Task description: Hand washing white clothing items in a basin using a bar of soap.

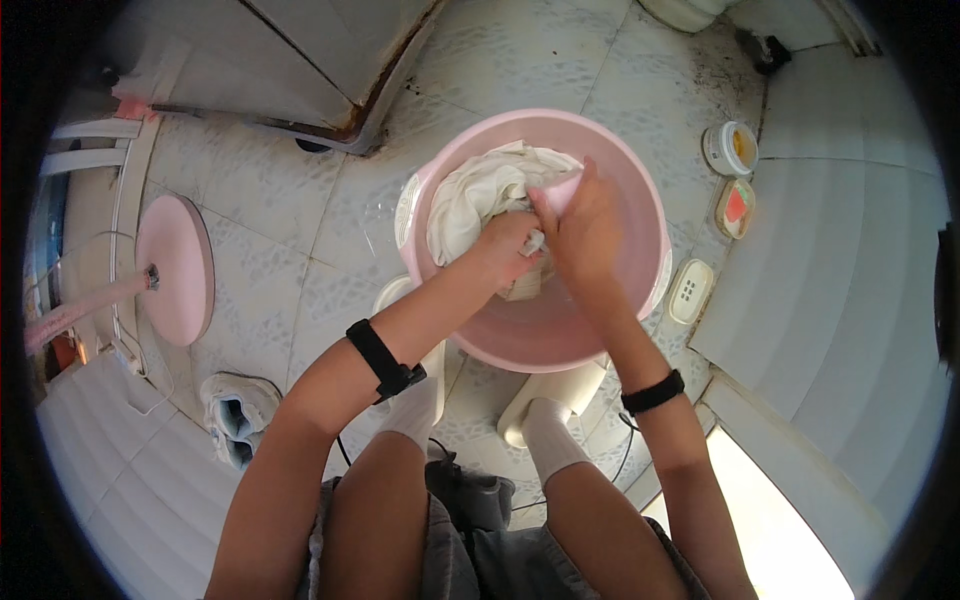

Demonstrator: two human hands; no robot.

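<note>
A pink plastic basin stands on the floor between my feet, with white cloth heaped in its left half. Bunched white cloth is gripped in my left hand near the basin's middle. Just to its right, my right hand holds a pale pink object, perhaps a bar of soap, against the cloth. The palm hides part of that object. Below my left hand lies a beige ribbed piece, partly covered; I cannot tell whether it is a washboard.
An oval soap dish, a dish with a red and white item and an open white tub line the right wall. At left are a round pink stand base and white shoes. A cabinet stands at upper left.
</note>
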